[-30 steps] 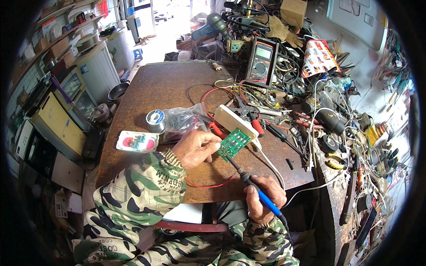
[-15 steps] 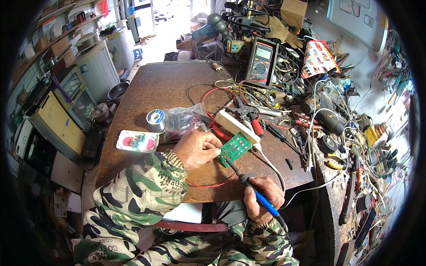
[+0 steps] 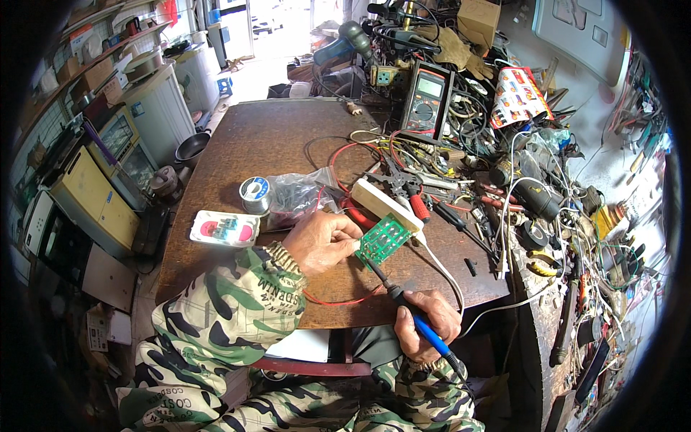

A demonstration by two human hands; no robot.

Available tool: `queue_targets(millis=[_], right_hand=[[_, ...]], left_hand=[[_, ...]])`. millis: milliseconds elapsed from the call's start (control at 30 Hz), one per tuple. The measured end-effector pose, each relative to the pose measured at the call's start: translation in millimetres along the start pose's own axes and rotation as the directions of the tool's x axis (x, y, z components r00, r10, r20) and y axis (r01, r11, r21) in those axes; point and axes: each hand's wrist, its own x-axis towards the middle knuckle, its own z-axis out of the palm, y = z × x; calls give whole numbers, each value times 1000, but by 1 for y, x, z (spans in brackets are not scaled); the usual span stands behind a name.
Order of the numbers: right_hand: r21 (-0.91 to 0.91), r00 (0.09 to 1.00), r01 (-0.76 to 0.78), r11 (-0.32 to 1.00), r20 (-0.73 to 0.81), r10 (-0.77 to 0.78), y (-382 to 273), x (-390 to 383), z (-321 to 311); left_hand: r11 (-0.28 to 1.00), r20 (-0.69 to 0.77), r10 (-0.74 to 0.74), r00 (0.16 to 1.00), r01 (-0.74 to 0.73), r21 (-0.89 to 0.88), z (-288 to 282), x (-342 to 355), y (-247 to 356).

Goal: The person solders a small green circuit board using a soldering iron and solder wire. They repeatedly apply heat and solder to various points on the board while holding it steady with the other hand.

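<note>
A green circuit board (image 3: 386, 240) leans on the white power strip (image 3: 381, 204) at the near part of the brown table. My left hand (image 3: 322, 241) is closed in a pinch at the board's left edge; any thin wire between those fingertips is too small to make out. From the lower right, my right hand (image 3: 430, 324) grips the blue handle of a soldering iron (image 3: 430, 333) like a pen. Its tip meets the board's lower left corner, close to my left fingertips. A solder spool (image 3: 255, 195) stands beyond my left hand, beside a clear plastic bag (image 3: 299, 193) of dark parts.
A white tray (image 3: 224, 240) with small parts sits left on the table (image 3: 266, 140). Pliers (image 3: 410, 191), a screwdriver (image 3: 450, 216) and a red wire loop lie near the board. Behind them stands a multimeter (image 3: 426, 101); tangled cables and tools fill the right side.
</note>
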Motion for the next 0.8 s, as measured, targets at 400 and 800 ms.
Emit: queue_targets(millis=[400,800], right_hand=[[-2,999,42,999,11,-42,4,-1,-2],[-3,999,49,999,22,-49,4,0,-1]], left_hand=[[1000,5,5,1000,-5,8,0,1,-2],[999,9,8,1000,-8,37,-1,1,-1]])
